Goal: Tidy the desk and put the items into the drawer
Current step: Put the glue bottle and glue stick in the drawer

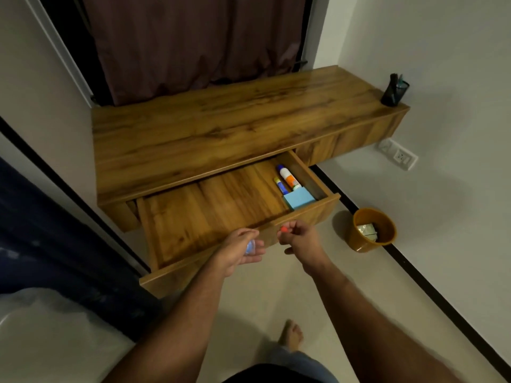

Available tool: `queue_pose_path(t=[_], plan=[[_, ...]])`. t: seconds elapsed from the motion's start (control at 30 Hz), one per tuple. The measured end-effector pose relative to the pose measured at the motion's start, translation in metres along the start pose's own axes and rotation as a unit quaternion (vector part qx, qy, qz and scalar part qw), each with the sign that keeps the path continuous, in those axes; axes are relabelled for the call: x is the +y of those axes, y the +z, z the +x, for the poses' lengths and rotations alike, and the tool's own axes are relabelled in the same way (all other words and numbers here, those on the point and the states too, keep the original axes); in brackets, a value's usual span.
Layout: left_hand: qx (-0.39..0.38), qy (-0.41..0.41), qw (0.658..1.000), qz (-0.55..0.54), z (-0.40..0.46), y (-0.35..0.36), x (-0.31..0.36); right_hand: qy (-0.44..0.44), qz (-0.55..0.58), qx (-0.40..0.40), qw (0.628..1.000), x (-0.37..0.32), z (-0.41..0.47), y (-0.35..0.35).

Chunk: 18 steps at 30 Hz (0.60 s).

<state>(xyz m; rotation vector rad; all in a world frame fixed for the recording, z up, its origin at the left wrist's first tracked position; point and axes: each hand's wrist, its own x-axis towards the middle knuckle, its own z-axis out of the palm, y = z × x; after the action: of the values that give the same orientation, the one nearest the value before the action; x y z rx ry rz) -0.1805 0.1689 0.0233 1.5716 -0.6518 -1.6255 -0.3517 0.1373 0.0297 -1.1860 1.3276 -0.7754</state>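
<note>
Orange-red cap (284,229) pinched in the fingers (290,226) of your right hand (300,239), which curl round it just above the front edge of the open drawer (210,214). Your left hand (239,251) sits just beside, fingers half curled round a small clear-blue item (250,247); what it is, you cannot tell. Both hands hover at the drawer's front panel, close together but not touching. Inside the drawer, at its right end: a white bottle with an orange label (289,178) lying flat, a thin blue-and-yellow stick (279,185) just beside it on its left, and a light blue pad (299,198) in the near right corner, touching both. Rest of the drawer floor is bare wood. The wooden table (221,125) above carries only a dark mesh pen holder (394,91) at its far right end, by the wall. On the floor to the right of the drawer, a brown bin (370,230) with crumpled paper in it. White wall sockets (398,156) under the table's right end. Dark curtain (193,42) behind the table. Your bare foot (290,335) shows on the floor below.
</note>
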Motion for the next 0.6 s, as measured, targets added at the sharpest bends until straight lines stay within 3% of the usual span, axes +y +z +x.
queue_pose_path(t=[0.3,0.6], plan=[[0.089,0.006,0.995,-0.054,0.1,-0.011,0.056,-0.04,-0.135,-0.007,0.99,-0.022,0.135,-0.026],[0.139,-0.071,0.984,-0.086,0.183,0.008,0.054,-0.004,-0.226,-0.137,0.964,-0.014,0.24,-0.05]])
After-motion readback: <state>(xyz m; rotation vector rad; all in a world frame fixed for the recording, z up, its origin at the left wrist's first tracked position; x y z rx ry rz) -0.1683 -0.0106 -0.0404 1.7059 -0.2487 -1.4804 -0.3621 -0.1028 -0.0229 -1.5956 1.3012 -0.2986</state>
